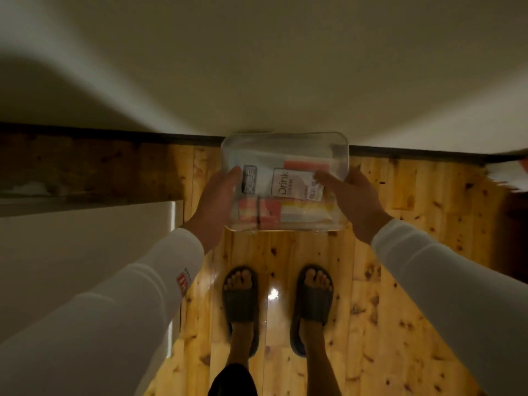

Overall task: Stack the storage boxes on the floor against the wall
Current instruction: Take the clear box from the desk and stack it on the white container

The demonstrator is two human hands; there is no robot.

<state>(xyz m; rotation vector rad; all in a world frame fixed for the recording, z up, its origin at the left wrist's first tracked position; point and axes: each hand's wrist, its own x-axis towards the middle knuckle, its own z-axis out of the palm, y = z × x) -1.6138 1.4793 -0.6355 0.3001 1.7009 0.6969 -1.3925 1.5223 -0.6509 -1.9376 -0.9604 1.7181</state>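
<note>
Gripping a clear storage box (285,155), left hand (213,205) and right hand (353,202) clasp its sides.

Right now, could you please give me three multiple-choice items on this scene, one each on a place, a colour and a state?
1. Where is the clear storage box?
A. Between both hands, near the foot of the wall
B. On the floor behind the feet
C. On a shelf overhead

2. What colour are the sleeves?
A. Red
B. White
C. Black

3. What state is the box in?
A. Empty
B. Filled with water
C. Holding printed packets

Answers:
1 A: the left hand and the right hand grip its two sides close to the wall.
2 B: both sleeves show white.
3 C: packets, one reading "Drink", show through the clear plastic.
</note>
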